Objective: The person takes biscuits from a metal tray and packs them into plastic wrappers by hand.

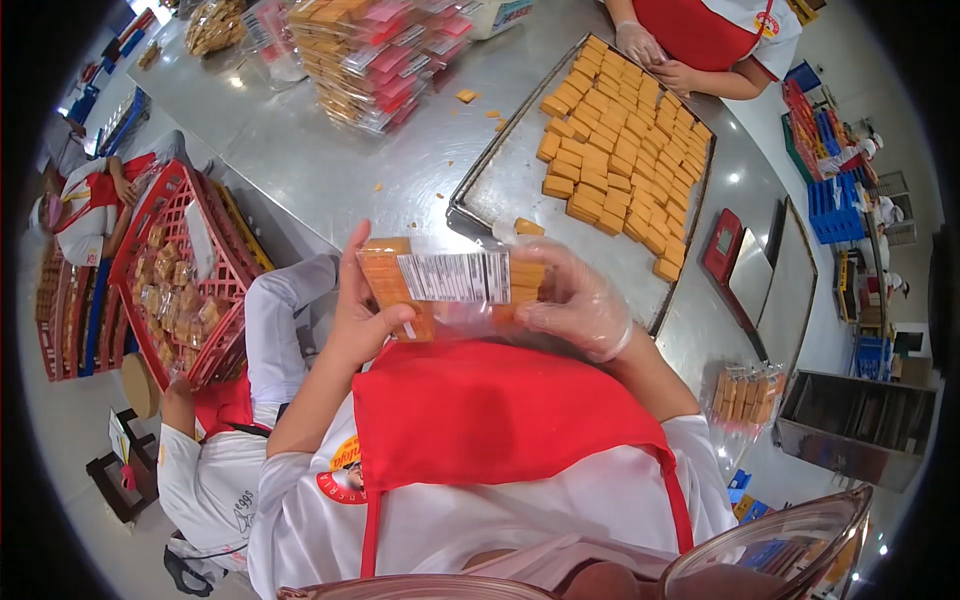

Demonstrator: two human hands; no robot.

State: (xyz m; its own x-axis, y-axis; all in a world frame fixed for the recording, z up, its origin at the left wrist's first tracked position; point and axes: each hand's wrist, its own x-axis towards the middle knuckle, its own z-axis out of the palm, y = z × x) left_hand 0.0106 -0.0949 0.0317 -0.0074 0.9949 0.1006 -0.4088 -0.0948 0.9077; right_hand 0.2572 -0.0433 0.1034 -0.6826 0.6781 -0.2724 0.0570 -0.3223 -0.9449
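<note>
Holding a clear packet of orange bars [390, 272] between both hands, at the near side of the metal table [330, 165], just beyond a red apron [500, 410]
Gripping its left end with the left hand [358, 312], bare, by a thumb on the near side and fingers toward the far side
Pinching its right end with the right hand [578, 300], inside a clear glove, curled narrow between thumb and fingers
Showing across the packet's middle a white label [457, 277] with dark print
Facing, farther right, a dark tray [512, 185] crowded with rows of loose bars [625, 150], and a single bar [527, 228] apart from them just beyond the right hand
At the far right, beside the tray, a co-worker's hands [640, 45], close together; cannot tell whether holding anything
On the far left of the table, a tall stack of packets [365, 65], near scattered crumbs [466, 96]
Right of the tray, a red scale [720, 248], and nearer, wrapped packets [745, 395]
Farther left, a red basket [222, 250] of small wrapped goods [175, 290]
</note>
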